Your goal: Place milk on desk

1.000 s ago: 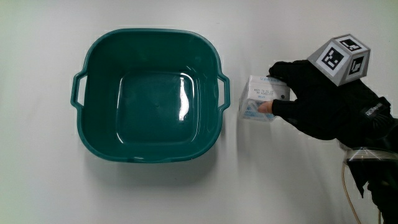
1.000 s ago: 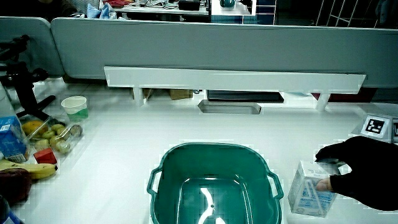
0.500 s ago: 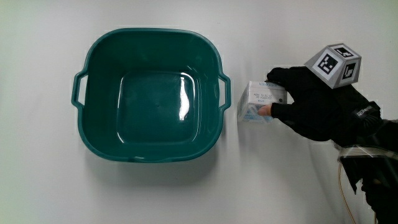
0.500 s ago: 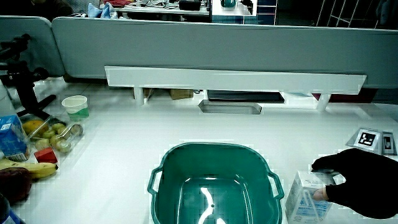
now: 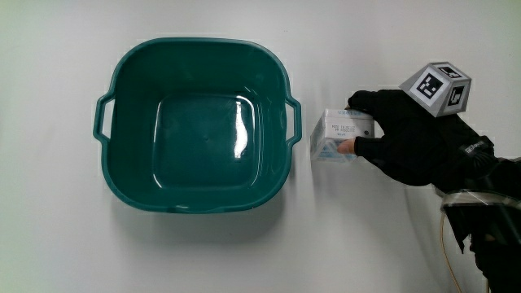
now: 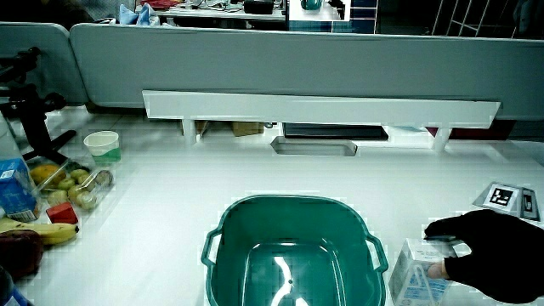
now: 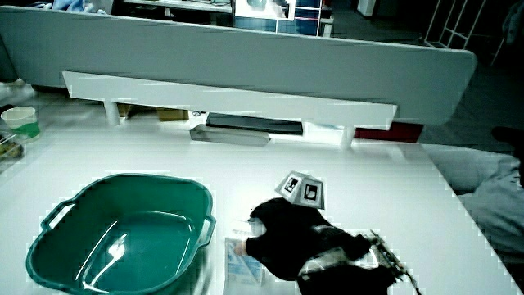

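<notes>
The hand (image 5: 407, 142) grips the milk (image 5: 338, 138), fingers closed around the carton's top and thumb on its near face. The carton sits just beside the handle of the empty basin (image 5: 195, 42), and in a side view (image 6: 413, 274) it looks down on the table (image 5: 366, 244). Done well, the release means settling the base flat, opening the fingers evenly and lifting clear without nudging the carton toward the basin.

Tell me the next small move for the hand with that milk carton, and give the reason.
Probably open the fingers and lift the hand away. The milk carton appears to stand on the white table beside the empty green basin, outside it, with the fingers closed around its top. In a side view the carton looks low against the table, so releasing seems all that is left.
</notes>
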